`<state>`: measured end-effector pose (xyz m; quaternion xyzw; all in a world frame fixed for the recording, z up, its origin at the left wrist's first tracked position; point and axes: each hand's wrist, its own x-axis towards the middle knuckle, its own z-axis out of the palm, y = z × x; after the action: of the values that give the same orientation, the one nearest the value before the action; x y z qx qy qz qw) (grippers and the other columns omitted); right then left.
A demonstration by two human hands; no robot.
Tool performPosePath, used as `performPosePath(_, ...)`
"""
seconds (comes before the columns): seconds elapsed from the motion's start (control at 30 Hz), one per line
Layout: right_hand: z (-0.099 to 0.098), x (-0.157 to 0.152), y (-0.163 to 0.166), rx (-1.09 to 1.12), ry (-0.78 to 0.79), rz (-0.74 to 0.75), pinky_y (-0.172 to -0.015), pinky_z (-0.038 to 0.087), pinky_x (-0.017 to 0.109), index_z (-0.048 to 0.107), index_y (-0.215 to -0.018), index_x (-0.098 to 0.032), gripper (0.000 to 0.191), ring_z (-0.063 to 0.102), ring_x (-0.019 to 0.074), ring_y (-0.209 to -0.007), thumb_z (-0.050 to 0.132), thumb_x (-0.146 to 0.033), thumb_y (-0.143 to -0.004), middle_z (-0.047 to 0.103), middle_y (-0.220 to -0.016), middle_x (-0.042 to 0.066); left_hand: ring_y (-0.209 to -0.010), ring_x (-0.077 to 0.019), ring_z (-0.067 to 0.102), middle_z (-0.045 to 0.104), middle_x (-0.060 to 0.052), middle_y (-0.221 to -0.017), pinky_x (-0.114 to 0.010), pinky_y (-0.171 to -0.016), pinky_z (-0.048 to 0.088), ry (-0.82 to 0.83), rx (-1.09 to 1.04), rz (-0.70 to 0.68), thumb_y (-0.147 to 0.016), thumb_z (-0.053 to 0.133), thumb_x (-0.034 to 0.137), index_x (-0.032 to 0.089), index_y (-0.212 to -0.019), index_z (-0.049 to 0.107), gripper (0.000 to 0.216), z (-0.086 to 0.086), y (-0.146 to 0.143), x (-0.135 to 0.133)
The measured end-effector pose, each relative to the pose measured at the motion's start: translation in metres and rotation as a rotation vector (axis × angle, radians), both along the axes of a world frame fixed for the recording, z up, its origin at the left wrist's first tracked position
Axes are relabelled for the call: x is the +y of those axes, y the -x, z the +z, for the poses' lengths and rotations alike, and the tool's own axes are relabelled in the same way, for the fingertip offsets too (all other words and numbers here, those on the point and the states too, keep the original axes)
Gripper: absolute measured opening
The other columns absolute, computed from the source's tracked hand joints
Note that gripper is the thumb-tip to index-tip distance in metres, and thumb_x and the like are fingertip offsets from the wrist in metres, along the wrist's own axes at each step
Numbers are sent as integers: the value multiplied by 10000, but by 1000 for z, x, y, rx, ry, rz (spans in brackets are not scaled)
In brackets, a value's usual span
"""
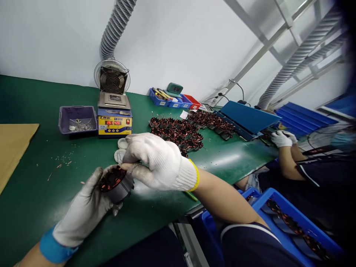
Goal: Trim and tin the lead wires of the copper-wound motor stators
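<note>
My left hand [88, 207], in a grey-white glove with a blue wristband, is closed around a motor stator [120, 188]. The stator has a dark cylindrical body, and copper windings show in its tilted open top. At its upper right rim, the fingers of my right hand [152, 161] are pinched together. That hand wears a white knit glove with a yellow cuff, and bare skin shows at a fingertip. Whatever lies in the pinch is too small to make out. Just behind the hands are small round whitish tins [119, 155], partly covered by my right hand.
A yellow-and-blue soldering unit [115, 124] stands beside a purple bin [78, 129] of scraps. Many wound stators [178, 133] cover the mid-table. Blue trays [167, 102] line the wall. At right, a co-worker's gloved hands [282, 139] work near a blue crate [292, 222] of stators.
</note>
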<state>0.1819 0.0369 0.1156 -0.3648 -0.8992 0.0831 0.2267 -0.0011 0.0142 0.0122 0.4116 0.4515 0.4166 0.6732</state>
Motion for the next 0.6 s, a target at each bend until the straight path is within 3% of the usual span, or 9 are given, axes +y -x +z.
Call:
performPosePath(0.17, -20, 12, -4, 312, 367, -169, -637, 427, 245, 615, -771, -175, 184, 578, 126, -696, 607, -318, -886, 633, -749, -2, -591, -177, 616, 754, -49, -918, -309, -475, 582, 330, -345, 2, -526, 901, 657, 274, -956, 785, 587, 2, 2, -1)
performPosePath(0.3, -34, 22, -13, 493, 637, -149, -638, 437, 242, 607, -758, -157, 332, 534, 113, -677, 495, -409, -942, 608, -732, 10, -794, -192, 650, 731, -37, -1121, -279, -576, 630, 303, -327, 86, -484, 975, 525, 269, -997, 780, 605, 1, 2, -1)
performPosePath(0.4, -45, 22, -23, 599, 695, -74, -693, 468, 242, 663, -873, -135, 288, 575, 120, -768, 520, -379, -930, 650, -843, 39, -840, -200, 649, 727, -25, -1093, -276, -584, 635, 262, -301, 104, -488, 967, 548, 277, -985, 774, 597, 3, 0, 0)
performPosePath(0.5, -55, 18, -26, 634, 754, -115, -717, 492, 243, 695, -1011, -124, 253, 607, 126, -812, 654, -286, -821, 698, -948, 58, -795, -190, 650, 725, -22, -1054, -274, -569, 627, 230, -280, 91, -525, 952, 553, 271, -1020, 754, 603, 3, -3, 2)
performPosePath(0.6, -62, 14, -21, 653, 754, -149, -775, 526, 273, 713, -1002, -123, 280, 645, 144, -848, 700, -282, -773, 722, -1008, 77, -757, -181, 649, 717, -31, -1059, -271, -557, 613, 195, -234, 82, -566, 937, 547, 254, -1092, 708, 644, 1, -5, 2)
